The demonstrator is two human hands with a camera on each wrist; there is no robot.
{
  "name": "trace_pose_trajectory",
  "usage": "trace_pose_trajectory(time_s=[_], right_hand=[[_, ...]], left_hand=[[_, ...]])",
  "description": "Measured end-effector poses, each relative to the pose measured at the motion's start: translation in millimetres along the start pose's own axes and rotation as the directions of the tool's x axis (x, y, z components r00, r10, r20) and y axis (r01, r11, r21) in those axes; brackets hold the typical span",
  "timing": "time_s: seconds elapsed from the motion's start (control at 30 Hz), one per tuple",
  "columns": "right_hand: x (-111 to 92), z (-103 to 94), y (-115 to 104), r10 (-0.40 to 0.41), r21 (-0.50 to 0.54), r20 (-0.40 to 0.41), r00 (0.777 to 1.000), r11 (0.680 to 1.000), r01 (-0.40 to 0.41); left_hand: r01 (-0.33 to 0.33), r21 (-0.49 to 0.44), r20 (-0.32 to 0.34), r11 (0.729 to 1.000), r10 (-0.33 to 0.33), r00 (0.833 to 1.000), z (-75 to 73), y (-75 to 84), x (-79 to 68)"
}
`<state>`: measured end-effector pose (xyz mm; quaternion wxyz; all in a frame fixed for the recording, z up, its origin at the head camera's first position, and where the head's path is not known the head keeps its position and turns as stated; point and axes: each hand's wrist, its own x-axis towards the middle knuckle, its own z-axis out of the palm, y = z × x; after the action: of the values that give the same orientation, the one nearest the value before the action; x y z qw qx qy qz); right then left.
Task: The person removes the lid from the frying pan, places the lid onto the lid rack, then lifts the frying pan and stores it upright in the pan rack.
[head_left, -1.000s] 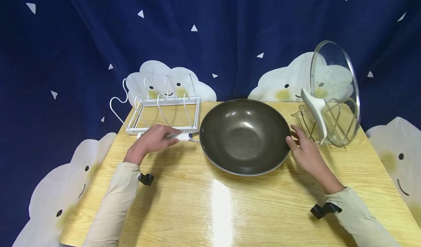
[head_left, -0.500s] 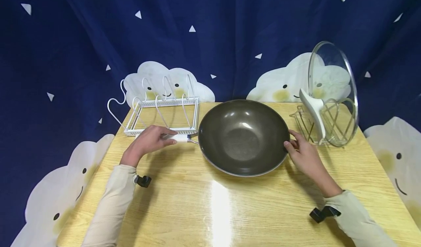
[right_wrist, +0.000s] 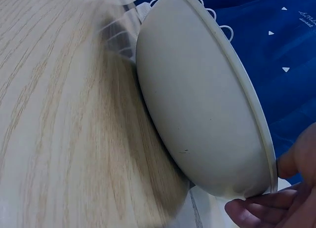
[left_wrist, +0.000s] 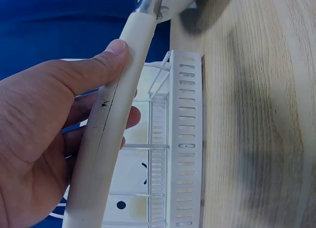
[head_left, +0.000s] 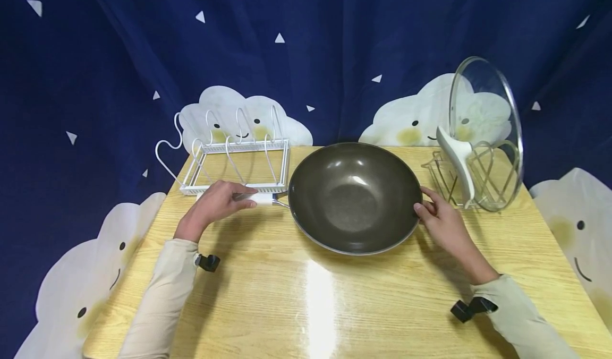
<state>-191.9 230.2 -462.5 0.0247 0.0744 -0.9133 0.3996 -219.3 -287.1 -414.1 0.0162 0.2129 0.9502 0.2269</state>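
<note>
A dark brown wok (head_left: 354, 205) sits mid-table, its pale outer wall showing in the right wrist view. Its long white handle (left_wrist: 111, 119) points left. My left hand (head_left: 217, 205) grips that handle, thumb along one side and fingertips coming round the other. On the opposite side, my right hand (head_left: 444, 223) pinches the wok's rim, thumb on the inner edge and fingers (right_wrist: 242, 213) under the outside. The handle lies just in front of a white wire rack (head_left: 234, 188), which the left hand partly overlaps in the head view.
At the right, a glass lid (head_left: 487, 130) with a white handle (head_left: 460, 160) stands on edge in a metal wire rack (head_left: 442, 181). The wooden table (head_left: 268, 295) ends against a dark blue curtain (head_left: 325, 56) with cloud figures.
The right hand's thumb and fingers have come onto the wok's rim. The left hand has settled round the handle. Wok, racks and lid keep their places.
</note>
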Motion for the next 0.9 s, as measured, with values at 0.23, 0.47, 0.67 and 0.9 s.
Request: trace_pose_trajectory(time_s=[0.23,0.47,0.67,0.9], right_hand=[[7,-0.4,0,-0.004,0.009,0.001,1.0,1.0,0.004],[15,-0.2,1,0.006,0.092,0.015,1.0,0.996,-0.008],[25,0.1,2,0.014,0.057,0.025,1.0,0.998,-0.015],[39,1.6,0,0.037,0.069,0.009,0.999,0.997,-0.037]], left_hand=[[-0.007,0.005,0.006,1.0,0.007,1.0,-0.6,0.7,-0.7],[-0.011,-0.004,0.021,1.0,0.011,1.0,-1.0,5.1,-1.9],[0.002,-0.007,0.034,1.0,-0.002,0.999,-1.7,8.8,-3.1],[-0.005,-0.017,0.044,1.0,0.005,0.999,-1.7,11.3,-3.7]])
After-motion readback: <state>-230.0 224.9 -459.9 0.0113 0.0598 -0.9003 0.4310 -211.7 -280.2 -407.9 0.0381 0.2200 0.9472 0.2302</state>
